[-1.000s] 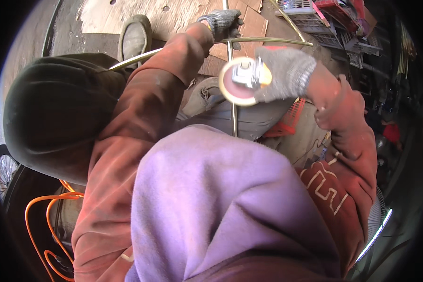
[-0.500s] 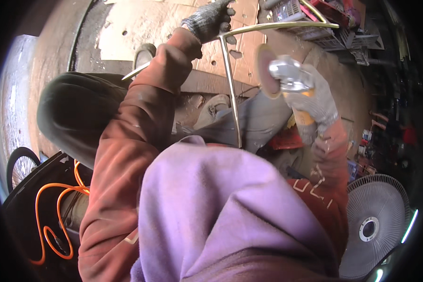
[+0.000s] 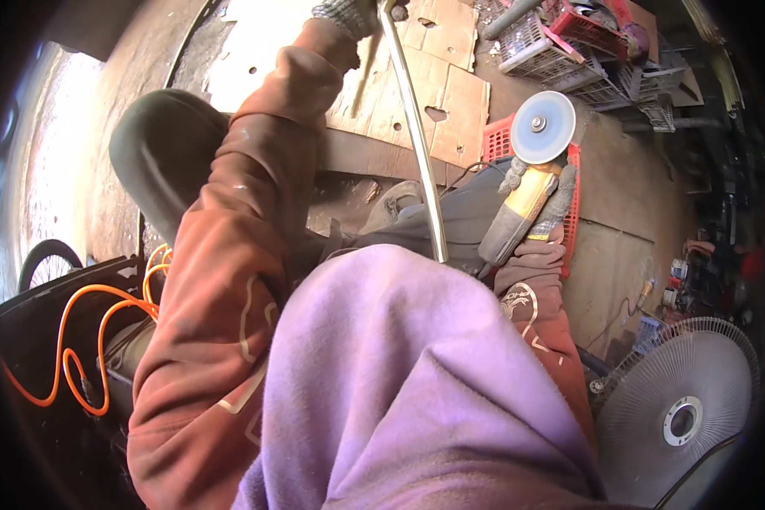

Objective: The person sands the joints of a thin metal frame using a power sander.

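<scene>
At the top edge, my left hand (image 3: 348, 15), in a grey knit glove, is closed around the upper end of a shiny brass-coloured metal tube (image 3: 416, 136). Part of that hand is cut off by the picture's edge. The tube slants down toward my lap, its lower end close to the purple cloth over my front. To the right, my gloved right hand (image 3: 558, 204) grips a yellow and grey angle grinder (image 3: 518, 212). Its pale round disc (image 3: 557, 127) points upward and away, its flat face showing, apart from the tube.
Flattened cardboard (image 3: 450, 93) covers the floor ahead. A red plastic basket (image 3: 573, 200) sits behind the grinder. Crates (image 3: 561, 68) with assorted items stand at the far right. Nearer are a round fan (image 3: 680, 374) on the right and an orange hose (image 3: 106, 293) on the left.
My right hand has lowered the grinder, turning its disc's flat face into view. My left hand has moved farther away with the tube, and the tube's crossbar has left the picture.
</scene>
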A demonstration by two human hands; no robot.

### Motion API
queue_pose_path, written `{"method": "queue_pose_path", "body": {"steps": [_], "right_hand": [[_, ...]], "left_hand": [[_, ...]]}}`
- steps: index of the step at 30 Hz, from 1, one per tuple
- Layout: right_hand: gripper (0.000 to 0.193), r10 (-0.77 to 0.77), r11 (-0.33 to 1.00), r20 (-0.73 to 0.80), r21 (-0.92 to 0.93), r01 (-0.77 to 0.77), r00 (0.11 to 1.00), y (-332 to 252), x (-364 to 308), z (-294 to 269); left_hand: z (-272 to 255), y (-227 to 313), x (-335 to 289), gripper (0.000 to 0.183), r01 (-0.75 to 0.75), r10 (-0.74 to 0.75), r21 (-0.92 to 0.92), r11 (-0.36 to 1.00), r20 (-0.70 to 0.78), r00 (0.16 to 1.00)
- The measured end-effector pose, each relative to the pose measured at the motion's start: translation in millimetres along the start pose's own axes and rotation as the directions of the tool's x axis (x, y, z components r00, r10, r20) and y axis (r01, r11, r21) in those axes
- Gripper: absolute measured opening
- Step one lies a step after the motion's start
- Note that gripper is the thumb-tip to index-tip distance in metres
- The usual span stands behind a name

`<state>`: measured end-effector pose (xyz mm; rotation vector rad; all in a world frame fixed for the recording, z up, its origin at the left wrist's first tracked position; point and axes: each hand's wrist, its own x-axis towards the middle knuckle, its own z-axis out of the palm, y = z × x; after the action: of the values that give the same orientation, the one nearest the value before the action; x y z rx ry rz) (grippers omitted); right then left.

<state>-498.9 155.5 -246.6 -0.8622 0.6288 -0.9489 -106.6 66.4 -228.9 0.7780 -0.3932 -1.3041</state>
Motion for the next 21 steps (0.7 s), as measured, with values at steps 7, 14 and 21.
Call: {"method": "queue_pose_path", "body": {"steps": [7,14,21], "right_hand": [[0.075,0.040,0.999,-0.039,0.036,-0.039,0.998,-0.3,-2.7,-2.2],[0.075,0.076,0.996,-0.082,0.049,-0.072,0.994,-0.1,-11.8,-7.5],[0.075,0.092,0.994,-0.081,0.062,-0.088,0.992,3.5,-10.0,-2.6]], "left_hand": [[-44.8,-22.7,27.2,0.034,0.281,-0.083,-0.244,0.928,0.601,0.795],[-38.2,-28.2,16.2,0.035,0.383,0.038,-0.359,0.851,0.770,0.637],[-45.7,-2.1,-1.6,0.042,0.482,0.200,-0.510,0.712,0.806,0.557]]}}
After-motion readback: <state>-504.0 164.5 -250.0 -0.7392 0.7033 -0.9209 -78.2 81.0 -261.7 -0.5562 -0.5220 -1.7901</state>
